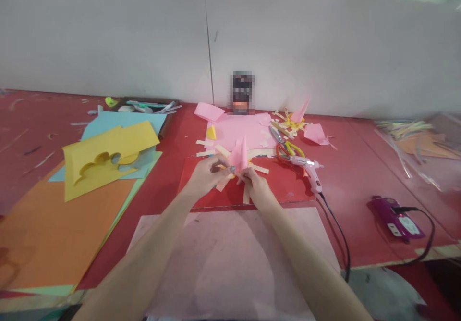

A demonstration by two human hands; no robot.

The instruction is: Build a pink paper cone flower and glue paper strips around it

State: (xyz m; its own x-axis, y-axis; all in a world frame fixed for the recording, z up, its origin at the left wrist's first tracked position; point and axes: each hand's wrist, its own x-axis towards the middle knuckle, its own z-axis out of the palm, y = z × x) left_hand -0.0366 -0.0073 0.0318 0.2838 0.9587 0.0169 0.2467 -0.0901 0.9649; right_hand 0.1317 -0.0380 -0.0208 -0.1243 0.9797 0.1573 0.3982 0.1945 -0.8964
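Observation:
Both my hands meet over a red sheet [281,186] in the middle of the table. My left hand [206,173] and my right hand [256,187] pinch the base of a small pink paper cone [239,155] that points upward. Cream paper strips [260,168] fan out from under the cone. Fingers of both hands are closed around the cone's bottom edge.
A pink glue gun [309,168] lies right of the hands, its cord trailing to a purple power strip [395,218]. Scissors [284,144], pink cones [301,111] and scraps lie behind. Yellow [108,160], blue and orange [54,229] sheets are stacked left. A white wall stands behind.

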